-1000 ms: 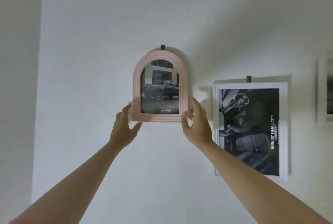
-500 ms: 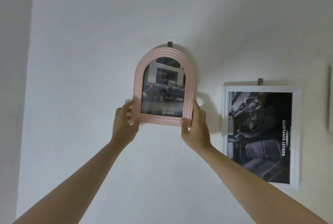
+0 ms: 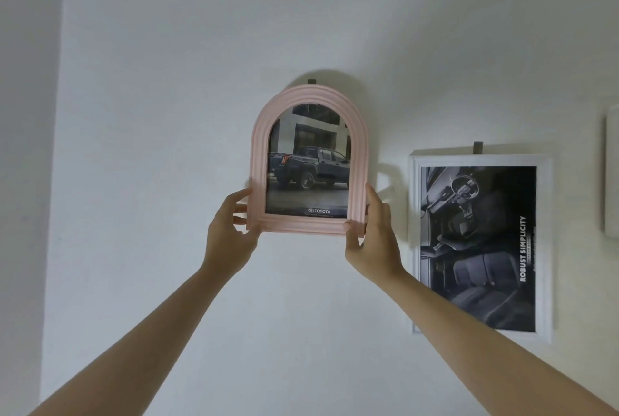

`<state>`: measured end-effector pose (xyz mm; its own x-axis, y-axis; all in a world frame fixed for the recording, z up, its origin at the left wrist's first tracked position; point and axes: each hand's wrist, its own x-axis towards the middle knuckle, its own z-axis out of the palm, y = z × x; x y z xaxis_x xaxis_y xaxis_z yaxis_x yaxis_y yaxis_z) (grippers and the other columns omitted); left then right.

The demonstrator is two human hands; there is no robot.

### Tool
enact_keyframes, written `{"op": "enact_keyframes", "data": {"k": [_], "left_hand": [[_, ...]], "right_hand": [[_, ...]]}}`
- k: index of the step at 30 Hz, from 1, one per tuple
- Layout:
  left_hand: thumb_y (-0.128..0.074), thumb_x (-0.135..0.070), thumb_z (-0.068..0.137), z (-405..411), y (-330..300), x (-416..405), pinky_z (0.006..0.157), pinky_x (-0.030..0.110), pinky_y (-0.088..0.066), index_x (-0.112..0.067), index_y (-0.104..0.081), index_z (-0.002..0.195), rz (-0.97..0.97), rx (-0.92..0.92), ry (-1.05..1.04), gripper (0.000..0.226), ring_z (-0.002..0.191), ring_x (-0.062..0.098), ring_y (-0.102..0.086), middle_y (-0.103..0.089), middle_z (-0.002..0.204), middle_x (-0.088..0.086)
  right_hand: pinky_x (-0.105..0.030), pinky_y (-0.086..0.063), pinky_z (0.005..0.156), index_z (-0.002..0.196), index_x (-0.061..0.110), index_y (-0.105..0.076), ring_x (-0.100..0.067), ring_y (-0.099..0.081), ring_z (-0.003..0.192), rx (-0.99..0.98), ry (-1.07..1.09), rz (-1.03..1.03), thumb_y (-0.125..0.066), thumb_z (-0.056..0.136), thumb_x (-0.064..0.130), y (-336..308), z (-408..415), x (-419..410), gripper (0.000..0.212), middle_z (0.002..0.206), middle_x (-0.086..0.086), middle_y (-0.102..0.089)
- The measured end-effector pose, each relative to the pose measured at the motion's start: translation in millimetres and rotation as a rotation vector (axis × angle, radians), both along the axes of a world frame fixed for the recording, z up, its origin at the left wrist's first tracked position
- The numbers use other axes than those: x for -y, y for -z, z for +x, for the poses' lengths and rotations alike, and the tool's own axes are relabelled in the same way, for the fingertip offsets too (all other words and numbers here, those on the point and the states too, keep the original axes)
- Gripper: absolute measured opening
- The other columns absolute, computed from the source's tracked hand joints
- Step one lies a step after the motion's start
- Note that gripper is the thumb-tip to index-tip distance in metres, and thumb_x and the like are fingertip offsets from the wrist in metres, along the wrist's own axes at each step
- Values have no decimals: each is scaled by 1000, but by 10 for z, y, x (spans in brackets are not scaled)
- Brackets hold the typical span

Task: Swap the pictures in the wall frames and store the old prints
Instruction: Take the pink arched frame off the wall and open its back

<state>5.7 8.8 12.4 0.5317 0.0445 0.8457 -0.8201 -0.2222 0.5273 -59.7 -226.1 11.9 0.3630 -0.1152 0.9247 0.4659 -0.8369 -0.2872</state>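
A pink arched frame (image 3: 259, 134) with a print of a dark pickup truck (image 3: 308, 167) sits against the white wall, just under a small dark hook (image 3: 312, 81). My left hand (image 3: 229, 234) grips its lower left corner. My right hand (image 3: 373, 238) grips its lower right corner, thumb on the front. The frame leans slightly to the right. To the right hangs a white rectangular frame (image 3: 544, 248) with a black-and-white car interior print (image 3: 479, 248), under its own hook (image 3: 578, 147).
The edge of a third white frame (image 3: 612, 174) shows at the far right. A wall corner (image 3: 55, 181) runs down the left side. Bare white wall lies above and below the frames.
Both hands have closed on the pink frame's lower corners, and the frame has tilted slightly. The view has shifted a little to the left.
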Motion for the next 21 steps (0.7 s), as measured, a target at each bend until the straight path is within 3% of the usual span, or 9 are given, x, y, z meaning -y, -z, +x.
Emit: {"op": "enact_keyframes", "data": {"k": [3, 7, 10, 14, 18, 21], "left_hand": [[-73, -11, 76, -240, 123, -27, 63, 7, -48, -27, -46, 122, -1, -80, 47, 55, 88, 8, -61, -61, 97, -10], [-74, -8, 76, -667, 381, -49, 63, 33, -57, -28, -36, 117, 27, -254, 154, 60, 83, 18, -65, -56, 96, -3], [-76, -7, 74, -1010, 687, -56, 66, 40, -57, -27, -33, 116, 58, -349, 187, 63, 80, 23, -65, -55, 97, 2], [-78, -10, 72, -1450, 1174, 6, 65, 34, -58, -29, -34, 117, 110, -475, 200, 66, 80, 20, -65, -54, 101, 0], [-78, -16, 71, -1879, 1742, 156, 64, 24, -58, -29, -38, 119, 178, -589, 205, 64, 81, 21, -65, -55, 102, -2], [-78, -21, 72, -2220, 2217, 297, 66, 24, -58, -31, -42, 118, 240, -689, 219, 59, 80, 18, -66, -57, 103, -3]], "right_hand": [[-22, -50, 66, 147, 17, -20, 7, -60, 72, -34, -57, 32, -57, 83, 0, 137, -125, 13, 75, 119, 1, -35], [-6, -42, 69, 144, 17, -25, 1, -55, 77, -59, -136, 120, -58, 81, -4, 402, -433, 25, 73, 114, -3, -38], [-9, -42, 73, 139, 17, -32, -4, -50, 79, -80, -220, 175, -59, 81, 1, 731, -783, 70, 66, 110, -2, -44], [-18, -49, 62, 130, 31, -33, -11, -55, 79, -237, -324, 297, -63, 79, 5, 1281, -1313, 181, 65, 102, 13, -45], [-14, -52, 65, 127, 27, -34, -2, -55, 92, -389, -326, 379, -66, 79, -3, 1841, -1845, 339, 65, 113, 22, -41], [-13, -51, 62, 127, 23, -36, 3, -55, 89, -498, -306, 463, -65, 79, -4, 2251, -2268, 478, 62, 111, 13, -45]]}}
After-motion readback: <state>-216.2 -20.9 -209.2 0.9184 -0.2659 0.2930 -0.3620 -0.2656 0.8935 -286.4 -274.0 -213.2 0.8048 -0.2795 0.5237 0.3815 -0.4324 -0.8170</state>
